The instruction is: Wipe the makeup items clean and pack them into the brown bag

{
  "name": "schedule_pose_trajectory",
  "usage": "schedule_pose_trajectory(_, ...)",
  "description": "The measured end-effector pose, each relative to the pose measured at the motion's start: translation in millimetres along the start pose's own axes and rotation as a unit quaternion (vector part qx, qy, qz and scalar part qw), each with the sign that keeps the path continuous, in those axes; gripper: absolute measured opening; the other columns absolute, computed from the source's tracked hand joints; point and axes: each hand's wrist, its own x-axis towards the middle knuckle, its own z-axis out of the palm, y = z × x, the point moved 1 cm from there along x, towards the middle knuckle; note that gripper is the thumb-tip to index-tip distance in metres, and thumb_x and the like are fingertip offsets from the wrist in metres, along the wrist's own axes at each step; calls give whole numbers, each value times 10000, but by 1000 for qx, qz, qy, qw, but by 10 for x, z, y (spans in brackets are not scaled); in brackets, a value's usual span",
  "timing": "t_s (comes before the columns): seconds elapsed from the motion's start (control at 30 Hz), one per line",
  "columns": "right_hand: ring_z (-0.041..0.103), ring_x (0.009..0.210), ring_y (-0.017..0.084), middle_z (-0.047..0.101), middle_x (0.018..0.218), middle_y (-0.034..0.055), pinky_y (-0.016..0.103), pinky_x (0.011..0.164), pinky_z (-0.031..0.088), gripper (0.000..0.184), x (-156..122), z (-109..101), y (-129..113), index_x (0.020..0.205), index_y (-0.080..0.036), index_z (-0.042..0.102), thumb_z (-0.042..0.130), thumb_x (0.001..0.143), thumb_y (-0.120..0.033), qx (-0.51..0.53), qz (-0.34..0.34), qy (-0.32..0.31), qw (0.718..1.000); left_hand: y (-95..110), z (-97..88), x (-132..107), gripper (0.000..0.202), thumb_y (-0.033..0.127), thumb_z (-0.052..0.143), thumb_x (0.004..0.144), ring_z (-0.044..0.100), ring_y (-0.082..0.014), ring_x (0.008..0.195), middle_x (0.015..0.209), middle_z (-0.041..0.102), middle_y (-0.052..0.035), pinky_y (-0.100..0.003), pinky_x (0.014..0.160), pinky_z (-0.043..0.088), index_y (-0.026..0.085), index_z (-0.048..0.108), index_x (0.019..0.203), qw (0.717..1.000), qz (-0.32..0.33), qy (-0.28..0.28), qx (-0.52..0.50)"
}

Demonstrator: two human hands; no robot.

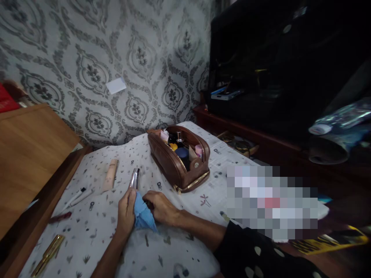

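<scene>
My left hand [126, 206] is closed around a shiny silver tube [135, 178], its upper end sticking up past the fingers. A light blue cloth [143, 216] hangs from the same grip. Against the cloth's right edge, my right hand [164, 207] has its fingers curled in. Something dark shows at those fingertips, too unclear to name. Beyond the hands stands a brown leather toiletry bag [165, 164], unzipped, with bottles and jars inside, among them a dark blue lid [182, 153]. A beige squeeze tube [110, 175] lies left of the silver one.
On the patterned bedsheet [101, 227] at left lie a gold object [48, 256], a dark red slim item [60, 217] and a white slim item [82, 197]. A wooden board [34, 154] borders the left. At right are a dark cabinet [261, 58] and a plastic bottle [342, 117].
</scene>
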Motion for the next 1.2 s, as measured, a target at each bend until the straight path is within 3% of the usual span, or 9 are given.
schedule_pose_trajectory(0.17, 518, 626, 116, 613, 716, -4, 209, 600, 389, 153, 3, -83, -22, 850, -154, 660, 597, 730, -84, 56, 25, -23, 998, -59, 8, 19, 410, 501, 355, 989, 490, -142, 624, 663, 489, 17, -251, 606, 427, 196, 531, 780, 1000, 12, -10, 25)
schedule_pose_trajectory(0.37, 490, 620, 113, 554, 679, -25, 216, 593, 371, 101, 32, -199, 8, 767, -167, 570, 558, 709, -85, 24, 37, -6, 999, -161, 72, 17, 322, 390, 334, 1001, 545, -171, 722, 753, 572, -16, -301, 717, 447, 206, 532, 826, 984, 88, -68, 142)
schedule_pose_trajectory(0.47, 496, 631, 122, 549, 692, -16, 228, 592, 384, 47, 43, -226, 31, 757, -175, 547, 581, 783, -195, 36, 31, -5, 999, -184, 70, 0, 324, 350, 318, 1012, 547, -185, 787, 806, 579, -36, -323, 770, 451, 211, 536, 816, 973, 110, -49, 199)
schedule_pose_trajectory(0.53, 527, 658, 134, 576, 735, 2, 240, 612, 417, 151, 49, -238, 40, 795, -176, 560, 556, 860, -312, 72, 30, -2, 997, -189, 60, -5, 328, 343, 324, 1013, 555, -198, 851, 861, 581, -53, -340, 815, 456, 210, 556, 822, 967, 119, -36, 223)
schedule_pose_trajectory(0.7, 586, 717, 149, 630, 855, 24, 254, 648, 476, 260, 53, -246, 51, 1065, -182, 591, 553, 892, -373, 149, 27, 4, 988, -144, 55, -14, 338, 338, 322, 1019, 587, -207, 881, 883, 608, -64, -352, 845, 471, 198, 597, 882, 974, 118, -33, 190)
schedule_pose_trajectory(0.83, 583, 718, 139, 630, 849, 15, 255, 677, 475, 235, 41, -237, 55, 1051, -188, 609, 565, 899, -361, 148, 17, 16, 989, -78, 75, -52, 281, 328, 347, 1018, 609, -198, 976, 1001, 652, -72, -341, 912, 461, 195, 588, 1073, 980, 132, -16, 147)
schedule_pose_trajectory(1.07, 533, 607, 106, 577, 791, -13, 222, 556, 438, 278, 16, -227, 33, 939, -200, 569, 607, 886, -470, 185, 30, 59, 980, -130, 103, -59, 320, 449, 389, 994, 610, -229, 932, 971, 636, -80, -354, 845, 473, 192, 576, 1028, 968, 117, -125, 184)
schedule_pose_trajectory(1.2, 553, 551, 101, 570, 792, -17, 231, 512, 471, 302, 11, -247, 17, 968, -211, 551, 625, 874, -488, 225, 43, 90, 969, -142, 67, -33, 315, 483, 438, 968, 607, -233, 877, 927, 625, -77, -346, 795, 476, 195, 567, 977, 970, 97, -147, 167)
